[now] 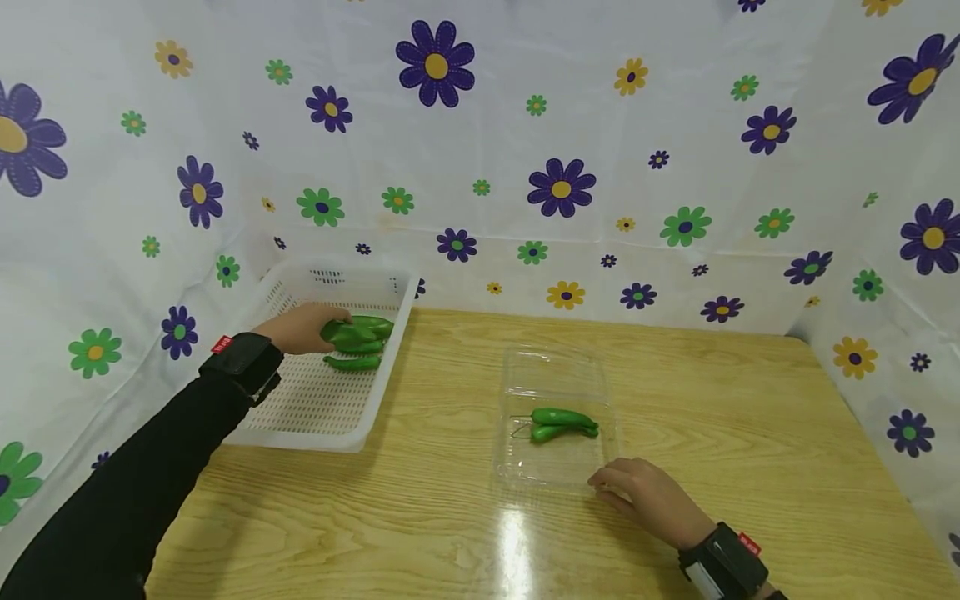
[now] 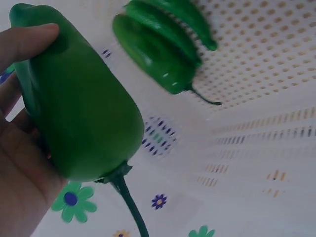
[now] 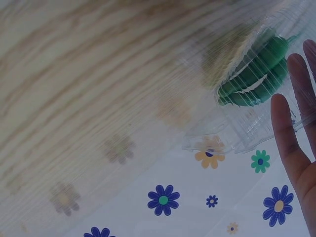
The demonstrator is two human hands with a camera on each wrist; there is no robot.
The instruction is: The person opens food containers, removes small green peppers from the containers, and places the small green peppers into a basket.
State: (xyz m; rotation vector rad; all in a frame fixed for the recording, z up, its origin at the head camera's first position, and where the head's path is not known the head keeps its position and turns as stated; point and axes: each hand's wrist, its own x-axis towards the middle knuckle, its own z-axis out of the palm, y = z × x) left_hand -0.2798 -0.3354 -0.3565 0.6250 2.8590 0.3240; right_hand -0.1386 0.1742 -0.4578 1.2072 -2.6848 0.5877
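Observation:
My left hand (image 1: 303,327) grips a broad green pepper (image 2: 89,108), thumb on one side and fingers round the other, its stem pointing away from the hand. It is inside a white perforated basket (image 1: 292,440), where several slimmer green peppers (image 1: 354,363) lie at the right side. To the right, a clear plastic box (image 1: 547,472) stands on the table with two green chili peppers (image 1: 562,416) side by side in it, stems to the left. My right hand (image 1: 648,496) is at the box's near right corner, fingers extended and holding nothing, fingertips right at the rim.
A wooden table (image 1: 705,400) carries the basket at the left and the box near the middle. White flower-print cloth (image 1: 487,125) hangs behind the table and along both sides. The basket's raised walls surround the left hand's spot.

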